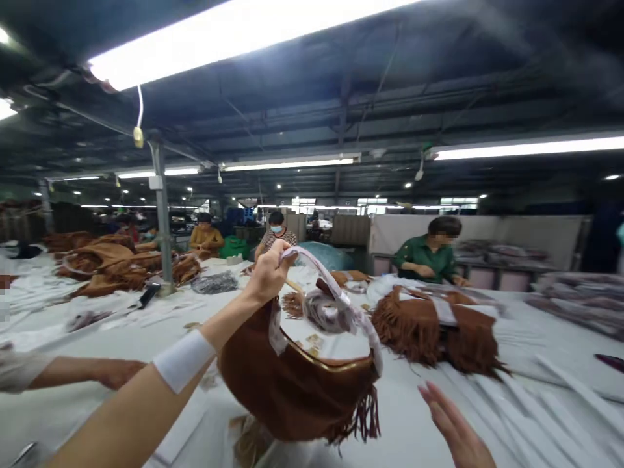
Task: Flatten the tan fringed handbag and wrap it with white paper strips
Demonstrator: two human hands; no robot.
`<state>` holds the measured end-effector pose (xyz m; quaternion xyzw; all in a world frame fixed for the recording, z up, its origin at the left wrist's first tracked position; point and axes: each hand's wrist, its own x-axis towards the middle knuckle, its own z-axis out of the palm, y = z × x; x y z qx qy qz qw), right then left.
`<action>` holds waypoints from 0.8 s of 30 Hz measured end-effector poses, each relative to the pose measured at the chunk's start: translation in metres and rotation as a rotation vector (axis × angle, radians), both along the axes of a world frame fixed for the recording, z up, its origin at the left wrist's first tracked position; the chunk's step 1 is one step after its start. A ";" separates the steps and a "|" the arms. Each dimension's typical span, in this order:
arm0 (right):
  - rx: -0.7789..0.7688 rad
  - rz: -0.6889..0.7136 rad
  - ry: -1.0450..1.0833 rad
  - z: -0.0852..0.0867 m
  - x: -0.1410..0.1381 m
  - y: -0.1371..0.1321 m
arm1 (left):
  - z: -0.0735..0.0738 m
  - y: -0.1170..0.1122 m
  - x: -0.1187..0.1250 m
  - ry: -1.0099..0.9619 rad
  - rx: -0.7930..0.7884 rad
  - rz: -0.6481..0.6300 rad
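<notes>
My left hand [269,274] is raised over the table and closed round the paper-wrapped strap [325,278] of a brown suede fringed bag [297,390], which hangs from it above the white table [517,344]. A white band sits on that wrist. My right hand [455,429] is low at the right, open, fingers stretched out, a short way from the bag's fringe and touching nothing.
A pile of similar brown fringed bags [433,328] lies just beyond. More brown bags [117,263] are heaped at the far left by a metal post [162,214]. White paper strips [550,416] cover the right. Another person's forearm [82,372] rests at left. Three workers sit across the table.
</notes>
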<state>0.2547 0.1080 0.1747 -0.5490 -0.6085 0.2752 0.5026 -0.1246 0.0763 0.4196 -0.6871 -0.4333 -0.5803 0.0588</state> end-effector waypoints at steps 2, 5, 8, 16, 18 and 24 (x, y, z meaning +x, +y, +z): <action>0.118 0.164 0.079 0.072 0.000 -0.029 | -0.005 -0.020 0.015 -0.018 -0.041 -0.095; 0.142 0.432 0.176 0.153 -0.014 -0.086 | -0.021 -0.047 0.041 -0.058 -0.132 -0.250; 0.027 0.614 0.081 0.187 -0.029 -0.137 | -0.040 -0.073 0.070 -0.078 -0.200 -0.393; -0.207 0.857 0.214 0.179 -0.025 -0.235 | -0.072 -0.121 0.132 -0.096 -0.363 -0.652; -0.241 0.904 0.365 0.177 -0.023 -0.256 | -0.080 -0.122 0.143 -0.109 -0.409 -0.727; -0.212 0.788 0.614 0.164 -0.020 -0.275 | -0.116 -0.103 0.170 -0.090 -0.389 -0.740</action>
